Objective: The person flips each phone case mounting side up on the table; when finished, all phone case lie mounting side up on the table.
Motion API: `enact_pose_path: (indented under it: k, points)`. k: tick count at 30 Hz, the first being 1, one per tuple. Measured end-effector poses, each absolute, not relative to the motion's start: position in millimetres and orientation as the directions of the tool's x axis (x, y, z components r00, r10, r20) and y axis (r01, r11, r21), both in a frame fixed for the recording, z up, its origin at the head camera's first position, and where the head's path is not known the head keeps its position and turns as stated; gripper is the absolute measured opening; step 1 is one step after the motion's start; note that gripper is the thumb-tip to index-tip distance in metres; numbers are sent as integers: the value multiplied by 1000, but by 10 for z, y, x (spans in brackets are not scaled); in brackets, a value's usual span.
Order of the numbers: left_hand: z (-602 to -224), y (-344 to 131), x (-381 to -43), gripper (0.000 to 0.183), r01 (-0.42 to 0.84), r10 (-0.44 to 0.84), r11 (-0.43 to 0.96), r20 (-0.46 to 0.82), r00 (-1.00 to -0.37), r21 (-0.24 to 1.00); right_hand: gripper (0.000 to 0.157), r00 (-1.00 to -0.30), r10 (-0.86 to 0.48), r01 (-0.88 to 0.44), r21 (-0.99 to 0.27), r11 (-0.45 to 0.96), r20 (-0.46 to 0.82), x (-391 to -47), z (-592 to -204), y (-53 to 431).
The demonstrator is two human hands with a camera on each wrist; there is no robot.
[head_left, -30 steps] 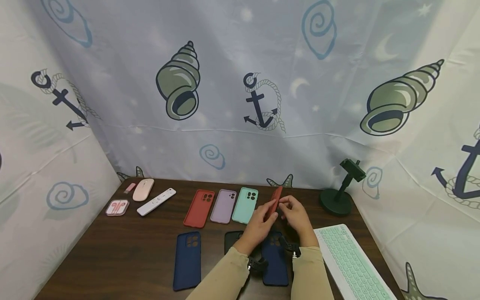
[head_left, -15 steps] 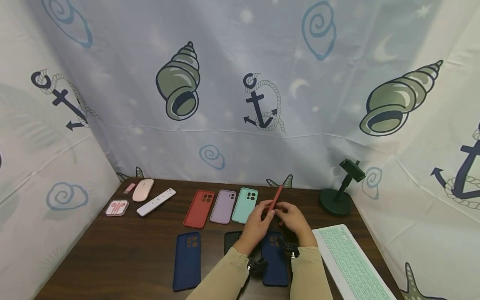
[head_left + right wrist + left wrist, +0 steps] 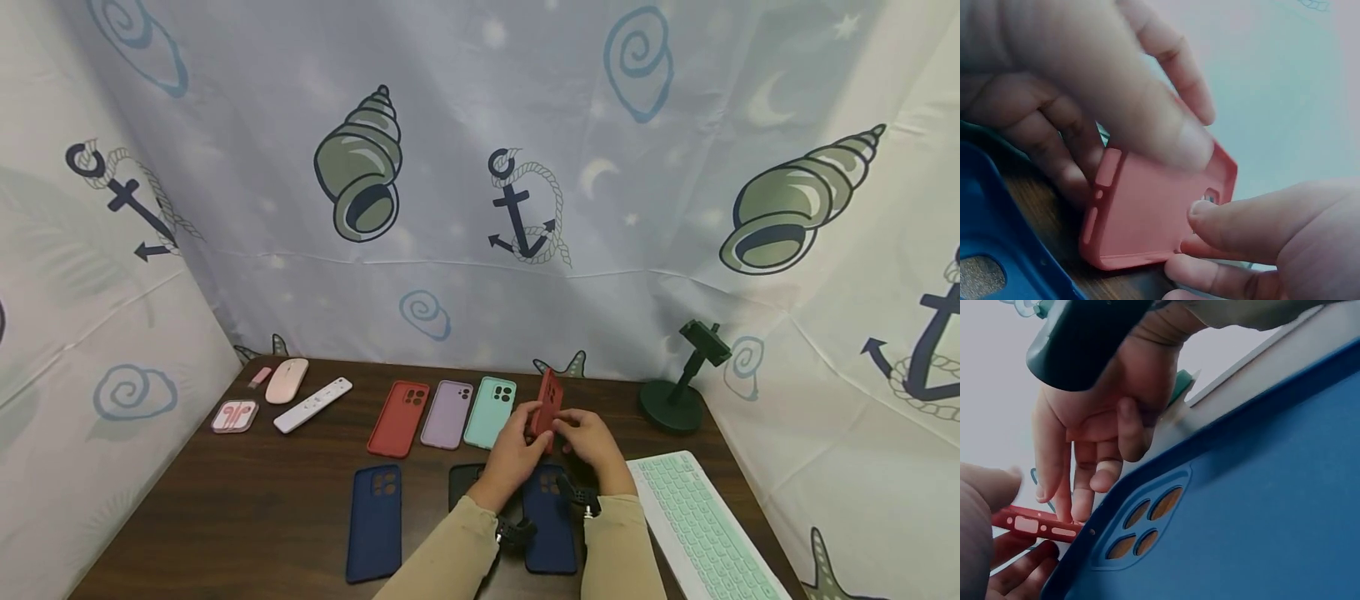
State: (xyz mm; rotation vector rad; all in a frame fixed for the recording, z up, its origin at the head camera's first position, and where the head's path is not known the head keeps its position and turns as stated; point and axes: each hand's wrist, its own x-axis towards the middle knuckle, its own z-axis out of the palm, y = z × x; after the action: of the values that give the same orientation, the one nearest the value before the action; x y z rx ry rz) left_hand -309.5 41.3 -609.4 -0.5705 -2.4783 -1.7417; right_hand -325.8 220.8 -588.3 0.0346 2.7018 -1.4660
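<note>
A red phone case [image 3: 550, 402] stands on end between my hands, above the table. My left hand [image 3: 516, 450] grips its left side, with the thumb in front and fingers behind. At the right edge, the thumb and fingers of my right hand [image 3: 595, 450] pinch the case. The right wrist view shows the hollow inside of the case [image 3: 1147, 212]. Its end, with port cutouts, faces the camera in the left wrist view. Beneath my wrists lie a dark blue phone case [image 3: 550, 533] and a black phone case [image 3: 463, 481], partly hidden by the arms.
Red [image 3: 397, 421], lilac [image 3: 446, 417] and mint [image 3: 489, 417] phone cases lie in a row behind. Another blue case [image 3: 373, 525] is at left front. A mouse [image 3: 287, 381], white remote [image 3: 312, 405] and earphone box [image 3: 235, 416] sit far left; a green stand [image 3: 671, 404] and keyboard [image 3: 705, 517] are right.
The red phone case has turned in my hands: half a second ago it was edge-on to the head view, now its broad face with camera cutouts shows. Both hands stay nearly in place.
</note>
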Motion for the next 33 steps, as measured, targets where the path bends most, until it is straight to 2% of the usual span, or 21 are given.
enact_pose_path:
  k: [6, 14, 26, 33]
  points:
    - [-6101, 457, -3098, 73, 326, 249, 445, 235, -940, 834, 36, -995, 36, 100, -860, 501, -95, -3253, -5878, 2248]
    - [-6148, 491, -3084, 75, 355, 267, 569, 241, -933, 742, 38, -990, 63, 140, -889, 437, -124, -3196, -5843, 2274]
    - [-6085, 529, -3013, 61, 312, 219, 662, 222, -950, 681, 33, -979, 143, 192, -876, 442, -142, -3189, -5835, 2287]
    - [-6096, 521, -2959, 49, 333, 243, 712, 229, -943, 618, 33, -985, 100, 169, -867, 469, -138, -3169, -5851, 2320]
